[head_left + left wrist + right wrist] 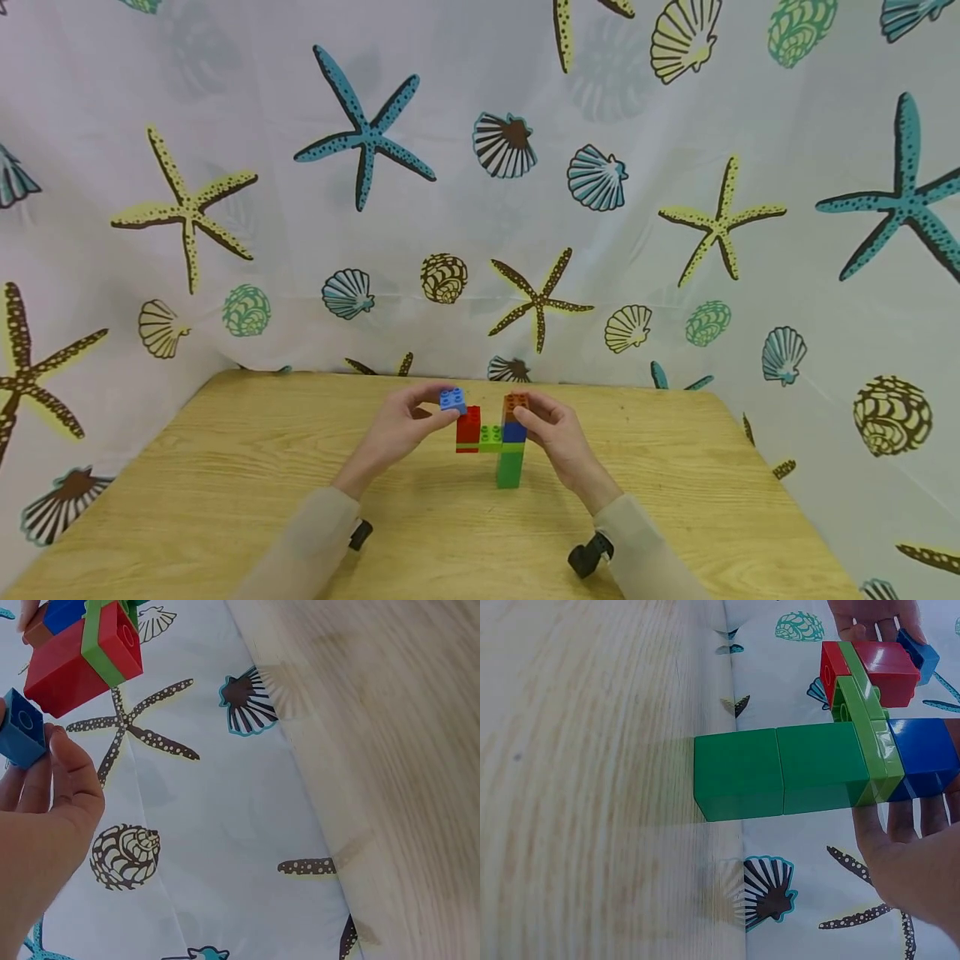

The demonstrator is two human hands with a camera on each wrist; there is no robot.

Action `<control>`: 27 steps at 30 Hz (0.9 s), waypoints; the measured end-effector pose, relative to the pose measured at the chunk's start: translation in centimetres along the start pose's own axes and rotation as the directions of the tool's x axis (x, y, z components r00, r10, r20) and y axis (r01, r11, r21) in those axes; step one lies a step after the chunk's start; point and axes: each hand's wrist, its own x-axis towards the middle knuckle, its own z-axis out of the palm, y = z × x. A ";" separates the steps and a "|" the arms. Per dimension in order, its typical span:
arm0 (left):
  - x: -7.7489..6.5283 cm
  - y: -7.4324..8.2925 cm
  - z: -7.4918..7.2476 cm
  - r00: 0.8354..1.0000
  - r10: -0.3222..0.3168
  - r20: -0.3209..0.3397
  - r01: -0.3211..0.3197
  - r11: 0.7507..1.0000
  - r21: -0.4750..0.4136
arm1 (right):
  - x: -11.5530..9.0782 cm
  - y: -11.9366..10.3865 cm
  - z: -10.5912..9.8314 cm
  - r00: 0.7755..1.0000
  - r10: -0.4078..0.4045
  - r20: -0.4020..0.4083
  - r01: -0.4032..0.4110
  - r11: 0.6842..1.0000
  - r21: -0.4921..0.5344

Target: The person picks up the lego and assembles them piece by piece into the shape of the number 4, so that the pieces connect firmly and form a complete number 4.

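A light blue toy brick (452, 400) is pinched between the thumb and fingers of my left hand (397, 429). It is close to the top of a red brick (468, 425); in the left wrist view the blue brick (22, 729) looks slightly tilted. The red brick sits on one end of a lime green piece (491, 437). At the other end rise a dark blue brick (513, 432) and a brown brick (515, 404), over two green bricks (780, 772) standing on the table. My right hand (566, 437) grips the tower's top at the brown brick.
The wooden table (225, 492) stretches out around the tower. Behind it and at both sides hangs a white curtain (442, 217) printed with starfish and shells. A dark wrist device (588, 557) shows by the right sleeve.
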 end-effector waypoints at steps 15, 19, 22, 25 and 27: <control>0.7 0.4 1.4 0.997 0.047 0.063 -0.051 0.996 0.077 | -0.1 0.2 0.2 1.000 -0.002 -0.008 0.002 1.000 -0.010; 0.7 0.4 1.5 0.993 0.081 0.080 -0.088 0.992 0.086 | -0.1 0.1 0.2 1.000 -0.014 -0.009 0.014 1.000 -0.010; 0.7 0.3 1.5 0.990 0.103 0.092 -0.111 0.990 0.085 | -0.1 0.0 0.2 1.000 -0.024 -0.013 0.024 1.000 -0.012; 0.5 0.0 1.5 0.987 0.111 0.116 -0.118 0.992 0.053 | -0.1 0.0 0.1 1.000 -0.022 -0.013 0.022 1.000 -0.020; 0.3 -0.4 1.6 0.984 0.120 0.131 -0.126 0.991 0.039 | -0.2 0.0 0.2 1.000 -0.009 -0.013 0.009 1.000 -0.016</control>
